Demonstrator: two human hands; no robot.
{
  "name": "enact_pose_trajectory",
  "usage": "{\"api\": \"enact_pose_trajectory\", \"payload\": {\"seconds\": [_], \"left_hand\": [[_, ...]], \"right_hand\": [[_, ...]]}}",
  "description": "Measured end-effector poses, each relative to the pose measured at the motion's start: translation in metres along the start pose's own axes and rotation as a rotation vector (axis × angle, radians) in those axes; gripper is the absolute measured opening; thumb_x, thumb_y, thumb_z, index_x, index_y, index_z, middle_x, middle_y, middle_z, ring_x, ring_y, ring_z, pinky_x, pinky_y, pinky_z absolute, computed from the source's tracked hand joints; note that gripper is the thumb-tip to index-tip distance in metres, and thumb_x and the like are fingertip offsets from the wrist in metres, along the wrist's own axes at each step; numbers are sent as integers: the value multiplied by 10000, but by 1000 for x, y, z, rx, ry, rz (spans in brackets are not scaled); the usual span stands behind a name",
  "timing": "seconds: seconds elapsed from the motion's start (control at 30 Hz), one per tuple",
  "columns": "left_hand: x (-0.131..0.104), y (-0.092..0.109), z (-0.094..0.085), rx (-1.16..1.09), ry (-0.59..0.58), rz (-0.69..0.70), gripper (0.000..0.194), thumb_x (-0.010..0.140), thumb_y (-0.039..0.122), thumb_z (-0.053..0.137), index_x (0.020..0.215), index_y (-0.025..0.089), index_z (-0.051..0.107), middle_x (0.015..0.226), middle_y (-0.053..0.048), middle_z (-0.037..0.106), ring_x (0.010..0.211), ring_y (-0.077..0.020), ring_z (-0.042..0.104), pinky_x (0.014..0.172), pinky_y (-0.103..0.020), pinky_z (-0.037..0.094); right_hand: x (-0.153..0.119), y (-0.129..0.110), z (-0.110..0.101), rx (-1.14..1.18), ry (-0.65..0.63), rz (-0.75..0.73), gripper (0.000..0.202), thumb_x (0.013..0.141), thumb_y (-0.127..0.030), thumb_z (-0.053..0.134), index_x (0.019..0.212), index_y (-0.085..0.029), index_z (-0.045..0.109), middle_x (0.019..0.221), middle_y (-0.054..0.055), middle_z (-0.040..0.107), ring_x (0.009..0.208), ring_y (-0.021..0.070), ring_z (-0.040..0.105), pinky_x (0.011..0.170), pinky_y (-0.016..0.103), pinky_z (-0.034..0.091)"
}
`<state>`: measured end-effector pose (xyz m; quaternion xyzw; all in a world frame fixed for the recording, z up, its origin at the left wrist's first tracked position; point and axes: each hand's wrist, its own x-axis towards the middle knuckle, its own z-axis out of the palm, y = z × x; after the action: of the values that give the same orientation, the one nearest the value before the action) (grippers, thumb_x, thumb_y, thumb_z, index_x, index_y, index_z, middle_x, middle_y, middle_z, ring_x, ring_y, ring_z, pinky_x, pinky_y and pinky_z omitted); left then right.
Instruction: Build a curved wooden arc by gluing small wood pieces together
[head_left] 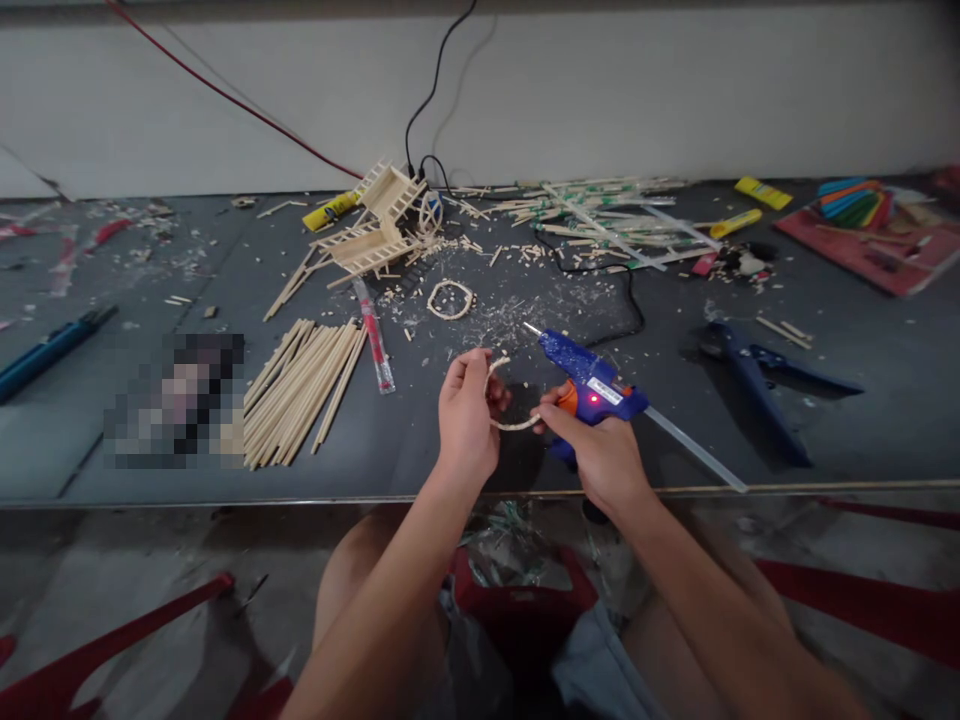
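Wearing light blue-grey shorts point(611, 660), soft cloth, creased and loose, too dim to make out stitching. Bare on left hand point(466, 415) and right hand point(607, 460), same for both forearms point(401, 575); bare at left knee point(356, 560) too, rounded.

The glue gun point(576, 360) is blue with an orange trigger point(571, 398); the curved strip point(516, 427) is pale beige, the surface point(405, 435) dark grey, the pliers point(763, 404) deep blue.

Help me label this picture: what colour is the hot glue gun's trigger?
The trigger is orange, on the blue hot glue gun; the head view shows it.
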<state>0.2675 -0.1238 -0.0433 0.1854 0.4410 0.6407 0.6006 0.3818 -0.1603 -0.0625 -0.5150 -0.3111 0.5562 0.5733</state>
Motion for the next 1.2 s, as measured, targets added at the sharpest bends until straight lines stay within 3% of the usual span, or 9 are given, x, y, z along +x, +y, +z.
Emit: {"api": "enact_pose_trajectory", "payload": {"seconds": [0.1, 0.27, 0.5, 0.67, 0.93, 1.2], "left_hand": [[-2, -1, -2, 101, -66, 59, 231, 803, 399, 642, 804, 172, 599, 604, 45, 497, 534, -64, 463, 521, -192, 389], [-1, 0, -9, 285, -164, 90, 182, 761, 270, 681, 912, 180, 638, 705, 33, 579, 623, -76, 543, 611, -202, 452], [9, 15, -23, 404, -147, 100, 218, 755, 268, 691, 945, 172, 647, 788, -3, 681, 629, -98, 628, 630, -230, 502], [13, 22, -30, 446, -127, 152, 206, 754, 272, 701, 922, 162, 656, 800, -24, 702, 608, -93, 625, 599, -224, 500], [10, 24, -29, 533, -157, 192, 194, 754, 285, 712, 912, 177, 680, 775, -20, 708, 626, -95, 624, 594, -207, 485], [4, 24, -22, 541, -197, 182, 169, 747, 276, 720, 878, 174, 687, 735, -10, 696, 604, -90, 601, 601, -208, 479]], "right_hand": [[4, -4, -2, -17, 43, -33, 194, 656, -254, 781, 786, -198, 648, 749, -25, 650, 667, 129, 614, 693, 286, 536], [9, -9, -8, -79, 79, -59, 194, 656, -284, 771, 784, -199, 652, 747, -18, 659, 666, 140, 618, 708, 299, 530], [15, -18, -23, -71, 37, -28, 267, 635, -335, 795, 781, -176, 638, 774, 24, 680, 655, 171, 649, 474, 255, 483], [13, -23, -34, -189, -59, 36, 301, 635, -402, 780, 707, -174, 597, 593, -11, 635, 434, 129, 568, 461, 281, 469], [5, -18, -32, -415, 24, 48, 334, 577, -471, 785, 653, -192, 617, 518, -11, 616, 511, 158, 598, 578, 297, 455], [8, -15, -35, -521, 23, 27, 343, 607, -491, 754, 534, -209, 572, 491, -5, 576, 508, 151, 535, 534, 297, 426]]}}
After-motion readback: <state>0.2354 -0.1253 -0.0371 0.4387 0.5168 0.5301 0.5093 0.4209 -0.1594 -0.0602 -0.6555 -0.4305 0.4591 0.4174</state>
